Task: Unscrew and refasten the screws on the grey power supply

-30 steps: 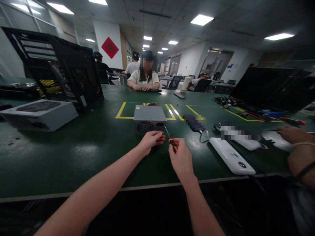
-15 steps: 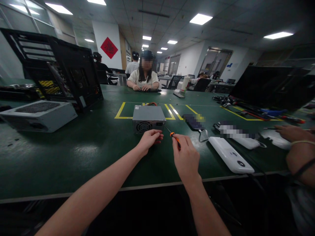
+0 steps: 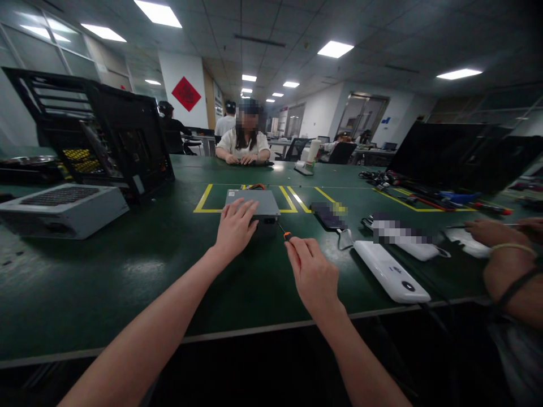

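Note:
In the head view, a grey computer power supply unit [image 3: 263, 199] sits on the green table in front of me, its fan side facing me and its front mostly covered. My left hand [image 3: 236, 229] rests on its top and near edge, fingers stretched out and slightly apart. My right hand [image 3: 313, 272] is closed around the handle of a screwdriver [image 3: 287, 236], orange and black. The thin shaft points at the unit's front right corner, beside the power socket. Whether the tip touches a screw is too small to tell.
Left stand another power supply [image 3: 63, 210] and a black computer case [image 3: 123, 135]. Right lie a phone [image 3: 327, 216], a white power bank [image 3: 388, 271] and a dark monitor [image 3: 449, 147]. A neighbour's hand [image 3: 487, 232] works at far right. Opposite sits a person [image 3: 244, 144].
My left hand has moved from the unit's front right up onto its top. My right hand with the screwdriver has shifted slightly left, towards the unit's corner. The view has tilted slightly up.

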Motion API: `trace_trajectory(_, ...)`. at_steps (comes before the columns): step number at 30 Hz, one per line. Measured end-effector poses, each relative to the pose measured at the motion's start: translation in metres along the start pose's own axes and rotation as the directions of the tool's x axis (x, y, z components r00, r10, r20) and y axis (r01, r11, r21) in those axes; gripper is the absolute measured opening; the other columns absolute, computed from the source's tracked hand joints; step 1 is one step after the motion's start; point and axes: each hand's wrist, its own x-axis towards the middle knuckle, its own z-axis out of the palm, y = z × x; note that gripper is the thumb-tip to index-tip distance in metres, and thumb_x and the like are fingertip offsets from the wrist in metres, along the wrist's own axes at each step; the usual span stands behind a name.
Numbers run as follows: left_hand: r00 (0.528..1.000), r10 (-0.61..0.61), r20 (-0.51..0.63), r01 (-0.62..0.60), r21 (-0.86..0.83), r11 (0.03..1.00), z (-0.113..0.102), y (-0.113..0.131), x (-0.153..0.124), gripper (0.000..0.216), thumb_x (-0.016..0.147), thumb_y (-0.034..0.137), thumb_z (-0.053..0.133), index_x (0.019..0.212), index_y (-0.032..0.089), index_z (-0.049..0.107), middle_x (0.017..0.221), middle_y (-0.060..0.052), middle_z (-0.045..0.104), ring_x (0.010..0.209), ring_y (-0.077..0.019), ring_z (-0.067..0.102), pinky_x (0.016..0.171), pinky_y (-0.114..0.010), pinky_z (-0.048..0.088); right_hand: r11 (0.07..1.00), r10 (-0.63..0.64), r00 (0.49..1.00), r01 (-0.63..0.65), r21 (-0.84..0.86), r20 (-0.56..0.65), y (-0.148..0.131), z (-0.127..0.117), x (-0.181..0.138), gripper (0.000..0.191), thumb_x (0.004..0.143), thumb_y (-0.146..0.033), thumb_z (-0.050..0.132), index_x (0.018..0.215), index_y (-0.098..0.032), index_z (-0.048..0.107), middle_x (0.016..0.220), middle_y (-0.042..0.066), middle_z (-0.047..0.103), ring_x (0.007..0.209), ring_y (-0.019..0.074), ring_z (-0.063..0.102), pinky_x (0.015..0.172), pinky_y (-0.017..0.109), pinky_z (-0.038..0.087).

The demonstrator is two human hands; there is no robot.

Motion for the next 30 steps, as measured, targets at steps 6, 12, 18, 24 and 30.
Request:
trace_trajectory(6, 0.994, 0.036, 0.104, -0.035, -0.008, 0.999, 0.000, -0.016, -0.002, 0.038, 0.087, 0.025, 0.045, 0.125, 0.022, 0.047, 0.130, -0.007, 0.050, 0.121, -0.0227, 0.042, 0.100, -0.042, 0.030, 0.981, -0.065, 0.992, 0.044, 0.190, 0.107, -0.003, -0.001, -0.001, 0.020, 0.084, -0.017, 0.042, 0.101, -0.015, 0.052, 0.107, 0.013, 0.052, 0.084, 0.0184, 0.058, 0.061, 0.028, 0.049)
trace_trajectory(12, 0.993, 0.021, 0.116, -0.019, -0.024, 1.000, -0.010, -0.017, -0.007, 0.038, 0.087, 0.025, 0.045, 0.125, 0.023, 0.048, 0.129, -0.007, 0.052, 0.119, -0.0235, 0.045, 0.096, -0.042, 0.032, 0.985, -0.130, 0.990, 0.134, 0.104, -0.052, -0.003, 0.006, -0.009, 0.020, 0.088, -0.020, 0.042, 0.105, -0.020, 0.053, 0.099, 0.008, 0.061, 0.077, 0.0147, 0.061, 0.060, 0.023, 0.048)
trace_trajectory(18, 0.993, 0.021, 0.118, -0.016, -0.041, 0.999, -0.013, -0.025, -0.013, 0.038, 0.087, 0.024, 0.047, 0.125, 0.023, 0.048, 0.129, -0.005, 0.052, 0.119, -0.0235, 0.044, 0.097, -0.041, 0.031, 0.985, -0.110, 0.991, 0.120, 0.124, -0.080, 0.000, 0.004, -0.004, 0.019, 0.086, -0.024, 0.047, 0.102, -0.017, 0.052, 0.100, 0.010, 0.060, 0.085, 0.0185, 0.060, 0.066, 0.027, 0.050)
trace_trajectory(24, 0.991, 0.042, 0.125, -0.036, -0.050, 0.998, -0.012, -0.028, -0.012, 0.038, 0.087, 0.024, 0.047, 0.125, 0.023, 0.048, 0.129, -0.005, 0.052, 0.120, -0.0220, 0.043, 0.098, -0.040, 0.030, 0.946, -0.296, 0.950, 0.306, 0.109, -0.096, -0.001, 0.010, -0.008, 0.025, 0.084, -0.011, 0.047, 0.107, -0.018, 0.051, 0.110, 0.009, 0.061, 0.096, 0.0187, 0.058, 0.080, 0.029, 0.049)
trace_trajectory(30, 0.989, 0.054, 0.135, -0.045, -0.069, 0.997, -0.013, -0.031, -0.012, 0.037, 0.088, 0.025, 0.046, 0.125, 0.023, 0.048, 0.130, -0.005, 0.051, 0.120, -0.0220, 0.043, 0.099, -0.040, 0.029, 0.945, -0.300, 0.948, 0.311, 0.102, -0.110, 0.004, 0.010, -0.001, 0.017, 0.083, -0.030, 0.053, 0.094, -0.018, 0.056, 0.094, 0.009, 0.065, 0.082, 0.0193, 0.062, 0.069, 0.030, 0.050)
